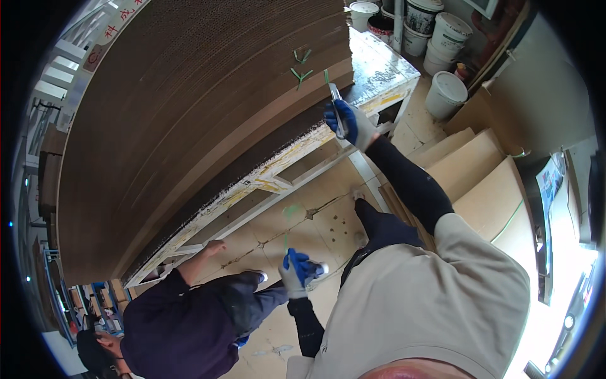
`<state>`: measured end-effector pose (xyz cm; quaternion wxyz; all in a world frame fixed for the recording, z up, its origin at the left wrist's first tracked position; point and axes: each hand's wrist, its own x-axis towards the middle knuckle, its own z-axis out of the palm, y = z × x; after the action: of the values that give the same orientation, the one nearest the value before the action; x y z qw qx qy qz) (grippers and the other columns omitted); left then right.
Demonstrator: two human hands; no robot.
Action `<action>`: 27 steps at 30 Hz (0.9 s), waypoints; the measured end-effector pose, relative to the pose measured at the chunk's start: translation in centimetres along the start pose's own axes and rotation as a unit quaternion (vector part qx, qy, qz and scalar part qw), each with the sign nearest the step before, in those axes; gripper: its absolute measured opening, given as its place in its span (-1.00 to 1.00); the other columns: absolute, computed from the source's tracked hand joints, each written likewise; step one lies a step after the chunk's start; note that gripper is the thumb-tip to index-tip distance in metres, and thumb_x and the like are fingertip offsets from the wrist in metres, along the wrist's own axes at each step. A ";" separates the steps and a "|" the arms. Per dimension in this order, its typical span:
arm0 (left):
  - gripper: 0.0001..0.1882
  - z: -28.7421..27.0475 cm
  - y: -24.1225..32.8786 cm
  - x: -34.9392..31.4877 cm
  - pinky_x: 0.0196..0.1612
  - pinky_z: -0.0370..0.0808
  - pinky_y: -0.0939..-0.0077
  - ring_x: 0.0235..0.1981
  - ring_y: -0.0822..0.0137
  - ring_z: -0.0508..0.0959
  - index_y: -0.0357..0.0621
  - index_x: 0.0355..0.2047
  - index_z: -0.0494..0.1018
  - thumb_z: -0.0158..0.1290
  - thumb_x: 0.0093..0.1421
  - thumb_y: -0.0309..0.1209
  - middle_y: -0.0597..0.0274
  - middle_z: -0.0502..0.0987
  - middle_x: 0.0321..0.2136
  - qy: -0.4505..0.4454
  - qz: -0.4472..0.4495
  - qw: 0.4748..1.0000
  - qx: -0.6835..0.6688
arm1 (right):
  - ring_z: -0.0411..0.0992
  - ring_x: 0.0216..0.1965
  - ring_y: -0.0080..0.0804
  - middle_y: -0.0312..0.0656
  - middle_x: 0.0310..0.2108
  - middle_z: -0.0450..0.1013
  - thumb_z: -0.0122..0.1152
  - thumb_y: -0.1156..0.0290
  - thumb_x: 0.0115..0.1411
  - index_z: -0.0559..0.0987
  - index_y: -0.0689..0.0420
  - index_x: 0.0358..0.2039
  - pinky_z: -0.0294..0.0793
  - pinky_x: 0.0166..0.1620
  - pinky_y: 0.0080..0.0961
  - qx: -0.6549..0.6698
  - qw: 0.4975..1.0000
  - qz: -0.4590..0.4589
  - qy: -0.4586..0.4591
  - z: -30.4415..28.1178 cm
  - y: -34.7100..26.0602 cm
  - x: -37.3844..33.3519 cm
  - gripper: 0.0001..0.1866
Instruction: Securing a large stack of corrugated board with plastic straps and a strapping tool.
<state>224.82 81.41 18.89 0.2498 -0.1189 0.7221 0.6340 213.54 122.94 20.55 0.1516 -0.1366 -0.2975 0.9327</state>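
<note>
Wrapping right hand (356, 125) around utility knife (339, 112), likely for firm control with blade raised beside green strap (326, 76) at corrugated cardboard stack (208, 120). Curling left hand (295, 273) well apart, under blurred green strip (286, 241); cannot tell whether gripping it.

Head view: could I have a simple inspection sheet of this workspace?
Surface: white-framed table, edge streaked yellow.
Job's things: stack of brown cardboard on the table; green strips on its side; utility knife.
Clutter: buckets beyond the table; cardboard sheets at right.
Grips: right hand holds the knife; left hand curled near a green strand, hold unclear.
Cables: nothing seen.
Surroundings: tiled floor; co-worker at left.
</note>
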 end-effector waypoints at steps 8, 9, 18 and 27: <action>-0.49 -1.6 1.0 3.4 -0.85 0.16 0.64 -0.89 0.47 0.26 -0.23 -0.62 0.43 -0.07 0.25 -0.03 0.27 0.30 -0.85 0.144 -0.103 0.984 0.001 | 0.40 -0.54 -0.48 -0.20 -0.55 0.40 -0.08 0.29 0.28 0.45 0.12 -0.39 0.39 -0.52 -0.54 0.083 0.975 -0.185 0.094 4.3 0.8 14.3 -0.79; -0.48 -0.7 1.3 3.9 -0.85 0.16 0.64 -0.89 0.47 0.26 -0.23 -0.62 0.43 -0.07 0.25 -0.03 0.27 0.30 -0.85 0.151 -0.119 0.981 0.009 | 0.43 -0.52 -0.46 -0.20 -0.53 0.43 -0.09 0.29 0.28 0.47 0.11 -0.38 0.41 -0.46 -0.54 0.059 0.992 -0.096 0.050 6.6 3.5 13.0 -0.79; -0.45 3.5 1.1 7.2 -0.79 0.14 0.65 -0.88 0.51 0.23 -0.28 -0.62 0.45 -0.09 0.27 -0.03 0.33 0.28 -0.85 0.089 -0.137 0.981 0.105 | 0.42 -0.62 -0.49 -0.19 -0.56 0.45 -0.02 0.21 0.27 0.44 0.21 -0.22 0.40 -0.59 -0.59 -0.269 0.961 -0.058 -0.024 6.3 9.6 6.0 -0.70; -0.46 -3.1 0.0 15.6 -0.84 0.09 0.64 -0.90 0.52 0.22 -0.22 -0.65 0.46 -0.05 0.24 0.01 0.34 0.28 -0.87 0.027 -0.200 0.975 0.096 | 0.46 -0.60 -0.50 -0.16 -0.55 0.46 -0.20 0.25 0.33 0.41 0.17 -0.12 0.44 -0.54 -0.62 -0.344 0.938 -0.045 -0.027 12.0 3.6 8.0 -0.70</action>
<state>210.96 80.66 11.17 0.3616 -0.2536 0.7477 0.4958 201.33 116.88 26.52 0.1293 -0.1420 -0.6096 0.7691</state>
